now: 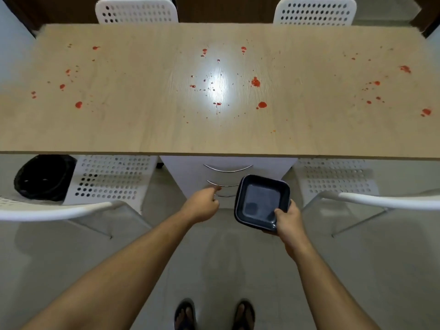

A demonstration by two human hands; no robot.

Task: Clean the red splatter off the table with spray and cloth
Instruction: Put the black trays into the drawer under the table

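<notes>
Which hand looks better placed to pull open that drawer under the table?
The left hand. Its curled fingers are already at the drawer handle on the white drawer unit. The right hand is occupied: it holds the dark square dishes by their near edge.

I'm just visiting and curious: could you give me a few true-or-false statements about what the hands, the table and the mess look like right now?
1. The right hand holds a dark square dish. True.
2. The table has been wiped clean. False: red splatter dots it from end to end.
3. The left hand reaches toward the drawer handles under the table. True.
4. A spray bottle stands on the table. False: neither spray nor cloth is in view.
5. White chairs with holes stand at the far side. True.
</notes>
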